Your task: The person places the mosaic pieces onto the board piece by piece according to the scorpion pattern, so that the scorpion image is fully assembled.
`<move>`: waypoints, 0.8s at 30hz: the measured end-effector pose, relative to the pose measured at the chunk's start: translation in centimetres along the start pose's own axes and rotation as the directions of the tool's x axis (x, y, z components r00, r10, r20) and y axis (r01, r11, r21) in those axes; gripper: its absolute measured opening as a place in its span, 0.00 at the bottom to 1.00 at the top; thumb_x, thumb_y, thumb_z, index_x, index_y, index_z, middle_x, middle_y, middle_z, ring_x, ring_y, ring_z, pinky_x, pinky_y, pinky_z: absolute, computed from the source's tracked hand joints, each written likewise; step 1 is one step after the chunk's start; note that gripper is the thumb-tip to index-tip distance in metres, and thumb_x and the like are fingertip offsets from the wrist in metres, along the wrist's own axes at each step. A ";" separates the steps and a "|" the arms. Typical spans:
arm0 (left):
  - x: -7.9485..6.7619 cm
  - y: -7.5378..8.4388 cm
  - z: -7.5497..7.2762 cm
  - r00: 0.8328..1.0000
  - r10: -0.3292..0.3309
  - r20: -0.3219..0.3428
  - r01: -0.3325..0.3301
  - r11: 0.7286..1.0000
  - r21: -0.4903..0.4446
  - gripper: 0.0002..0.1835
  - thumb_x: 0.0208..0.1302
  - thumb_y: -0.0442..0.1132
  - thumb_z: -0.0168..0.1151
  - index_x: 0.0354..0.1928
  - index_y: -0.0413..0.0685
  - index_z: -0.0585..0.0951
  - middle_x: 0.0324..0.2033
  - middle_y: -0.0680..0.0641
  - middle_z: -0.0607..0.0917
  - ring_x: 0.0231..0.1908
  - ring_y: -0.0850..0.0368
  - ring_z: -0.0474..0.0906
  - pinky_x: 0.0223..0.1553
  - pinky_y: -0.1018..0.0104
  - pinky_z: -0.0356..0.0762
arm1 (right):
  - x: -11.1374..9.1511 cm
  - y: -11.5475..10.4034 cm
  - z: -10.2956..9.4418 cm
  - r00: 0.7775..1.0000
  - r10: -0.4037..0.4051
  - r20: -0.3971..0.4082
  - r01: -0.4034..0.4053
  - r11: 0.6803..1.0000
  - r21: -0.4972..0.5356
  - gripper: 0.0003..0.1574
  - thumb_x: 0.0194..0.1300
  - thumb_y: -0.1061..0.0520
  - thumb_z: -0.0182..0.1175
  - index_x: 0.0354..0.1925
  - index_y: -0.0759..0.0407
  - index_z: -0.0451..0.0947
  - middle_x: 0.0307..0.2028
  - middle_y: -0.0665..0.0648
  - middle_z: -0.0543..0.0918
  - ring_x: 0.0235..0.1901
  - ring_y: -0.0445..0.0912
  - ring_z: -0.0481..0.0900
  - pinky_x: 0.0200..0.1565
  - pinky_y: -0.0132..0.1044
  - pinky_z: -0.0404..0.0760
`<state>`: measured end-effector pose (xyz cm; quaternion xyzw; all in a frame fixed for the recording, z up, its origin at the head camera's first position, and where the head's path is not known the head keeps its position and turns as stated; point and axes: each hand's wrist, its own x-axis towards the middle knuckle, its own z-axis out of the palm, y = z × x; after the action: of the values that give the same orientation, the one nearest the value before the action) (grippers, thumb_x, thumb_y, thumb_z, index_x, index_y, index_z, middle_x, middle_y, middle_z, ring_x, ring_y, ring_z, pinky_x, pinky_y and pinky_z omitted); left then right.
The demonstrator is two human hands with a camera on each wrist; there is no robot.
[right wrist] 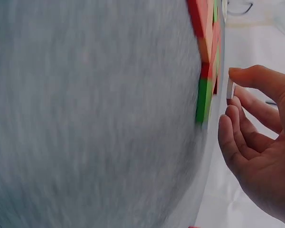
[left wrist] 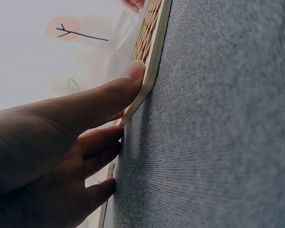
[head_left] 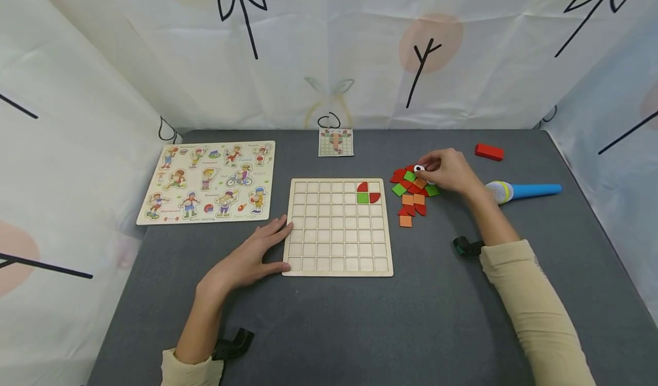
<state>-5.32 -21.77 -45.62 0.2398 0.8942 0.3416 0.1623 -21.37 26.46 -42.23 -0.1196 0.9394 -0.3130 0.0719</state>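
My right hand (head_left: 446, 169) pinches a round white eye piece (head_left: 418, 168) with a black dot between thumb and fingertips. In the right wrist view this eye piece (right wrist: 230, 89) appears edge-on, apart from the pile. Below it lies a pile of red, green and orange flat pieces (head_left: 405, 221). The fingers of my left hand (head_left: 247, 257) rest along the left edge of a wooden grid board (head_left: 329, 236), the thumb near its front corner. In the board's upper right cells sit a green square (head_left: 362, 197) and two red quarter-circle pieces (head_left: 374, 197).
A small pattern card (head_left: 336, 142) lies behind the board. To the left is a picture puzzle board (head_left: 205, 181). On the right are a red block (head_left: 489, 152) and a blue toy microphone (head_left: 534, 191). White curtains (head_left: 360, 49) hang around the grey table (head_left: 329, 329).
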 end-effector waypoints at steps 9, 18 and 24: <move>0.0 0.3 -0.1 1.000 -0.015 -0.006 0.015 1.000 -0.012 0.51 0.67 0.54 0.77 0.85 0.51 0.63 0.88 0.41 0.56 0.86 0.29 0.51 0.82 0.24 0.49 | -0.1 -2.8 2.3 0.994 -0.109 0.008 0.108 0.991 0.076 0.17 0.71 0.56 0.72 0.53 0.65 0.90 0.42 0.65 0.91 0.40 0.52 0.87 0.41 0.31 0.81; 0.2 -2.5 1.0 1.000 0.005 -0.001 -0.005 1.000 0.004 0.52 0.67 0.63 0.74 0.87 0.62 0.59 0.89 0.49 0.52 0.88 0.37 0.49 0.86 0.31 0.46 | 0.4 -5.7 4.8 0.981 -0.175 0.080 0.162 0.975 0.154 0.18 0.70 0.56 0.75 0.54 0.63 0.90 0.43 0.62 0.90 0.41 0.50 0.87 0.46 0.35 0.84; 0.4 -3.1 1.2 0.999 -0.032 0.018 0.032 0.999 0.007 0.53 0.66 0.68 0.72 0.87 0.66 0.58 0.89 0.51 0.51 0.88 0.39 0.47 0.86 0.30 0.46 | 1.0 -7.9 6.4 0.959 -0.252 0.127 0.233 0.962 0.146 0.17 0.68 0.59 0.76 0.53 0.64 0.90 0.44 0.63 0.91 0.42 0.52 0.89 0.47 0.42 0.89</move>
<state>-6.09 -22.94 -48.70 0.2287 0.8975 0.3340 0.1749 -19.56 16.39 -42.62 -0.2513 0.8877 -0.3702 0.1083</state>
